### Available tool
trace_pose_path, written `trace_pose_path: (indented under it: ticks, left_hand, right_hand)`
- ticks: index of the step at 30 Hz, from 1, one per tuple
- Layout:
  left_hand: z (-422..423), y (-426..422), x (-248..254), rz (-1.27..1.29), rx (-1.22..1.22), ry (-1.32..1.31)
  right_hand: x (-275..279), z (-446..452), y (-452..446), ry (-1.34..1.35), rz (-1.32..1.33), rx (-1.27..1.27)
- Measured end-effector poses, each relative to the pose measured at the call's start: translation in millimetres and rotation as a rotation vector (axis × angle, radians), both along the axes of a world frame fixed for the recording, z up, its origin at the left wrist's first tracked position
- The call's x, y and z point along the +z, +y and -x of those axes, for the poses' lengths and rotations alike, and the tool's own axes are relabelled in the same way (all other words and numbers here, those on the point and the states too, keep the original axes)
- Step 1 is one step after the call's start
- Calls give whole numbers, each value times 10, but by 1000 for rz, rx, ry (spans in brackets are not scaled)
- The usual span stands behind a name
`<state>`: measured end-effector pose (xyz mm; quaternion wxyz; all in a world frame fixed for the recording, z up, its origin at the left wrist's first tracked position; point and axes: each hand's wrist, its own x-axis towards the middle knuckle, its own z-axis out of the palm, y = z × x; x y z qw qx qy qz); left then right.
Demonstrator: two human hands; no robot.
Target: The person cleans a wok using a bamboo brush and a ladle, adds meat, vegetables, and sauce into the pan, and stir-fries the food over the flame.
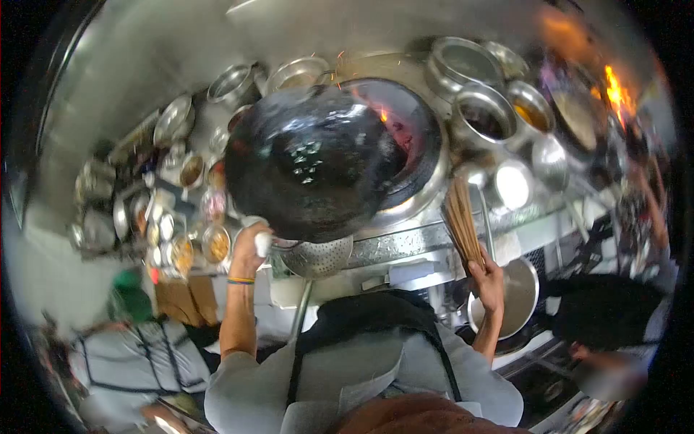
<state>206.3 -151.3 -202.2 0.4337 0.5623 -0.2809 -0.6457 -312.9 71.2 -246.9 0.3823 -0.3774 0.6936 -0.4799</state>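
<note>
A wok [311, 170] is held partly over the lit burner [426, 137] by the left hand [247, 249], closed at its rim with a white cloth [263, 244], while a bamboo brush [460, 217] is clasped in the right hand [489, 281], and steady support of the wok seems called for in any further move.

A busy restaurant-style kitchen: a large round black wok [307, 163] over a glowing round burner [412, 137] at centre, dented silver metal pots [483, 112] at upper right, tall orange flames [618, 94] beyond them, and small food-filled bowls [217, 244] at left.
</note>
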Motion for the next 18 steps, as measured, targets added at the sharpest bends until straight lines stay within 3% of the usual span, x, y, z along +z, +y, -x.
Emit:
trace_pose_path:
  ticks: [3,4,5,8,9,11,14,15,18]
  left_hand:
    - [598,232,40,45,88,78]
    - [726,179,-56,61,70,110]
    - [857,113,-184,82,47,142]
    - [1373,-177,-713,45,20,327]
    - [1558,-241,-836,-4,-5,372]
    - [2007,-277,-947,59,125,454]
    - [2424,-191,-806,-34,209,427]
    - [2479,-114,-761,-10,200,434]
    - [2604,-87,-835,37,175,368]
  right_hand:
    - [681,24,-304,-205,10,88]
    - [812,70,-524,25,117,150]
    - [1037,-3,-792,-37,236,266]
    - [1516,-218,-1610,390,463,331]
    - [1688,-425,-1861,190,514,319]
    - [1985,-745,-2319,199,530,246]
    - [1871,-906,-3268,264,734,229]
    - [1834,-1018,-3523,520,841,157]
    - [1005,-1087,-4418,566,724,95]
